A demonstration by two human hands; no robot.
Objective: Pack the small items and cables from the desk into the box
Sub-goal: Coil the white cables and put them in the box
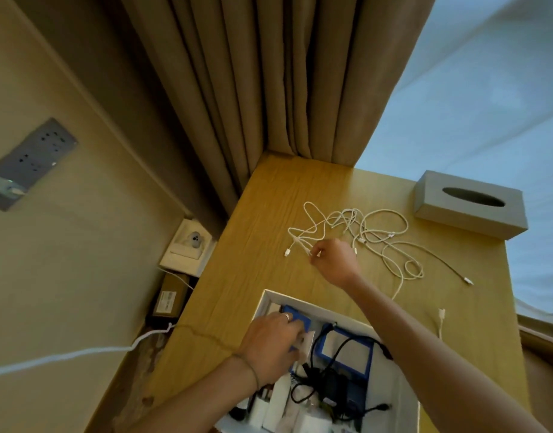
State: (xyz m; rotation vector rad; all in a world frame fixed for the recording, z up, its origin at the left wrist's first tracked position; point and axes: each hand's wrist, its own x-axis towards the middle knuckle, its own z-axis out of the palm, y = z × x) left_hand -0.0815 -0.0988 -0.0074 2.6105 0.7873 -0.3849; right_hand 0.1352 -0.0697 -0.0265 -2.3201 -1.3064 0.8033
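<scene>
The right hand [333, 259] pinches a strand of the tangled white cables [367, 235] on the wooden desk [262, 245], while the left hand [273, 342], fingers curled, grips a blue item [297, 317] inside the white box [390, 398] near a grey tissue box [470, 203].

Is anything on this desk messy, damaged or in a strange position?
Yes. The white charging cables lie in one tangled heap on the wooden desk, overlapping loops rather than coils. The right hand pinches one end while the left hand reaches into the white box. Nothing looks damaged.
</scene>
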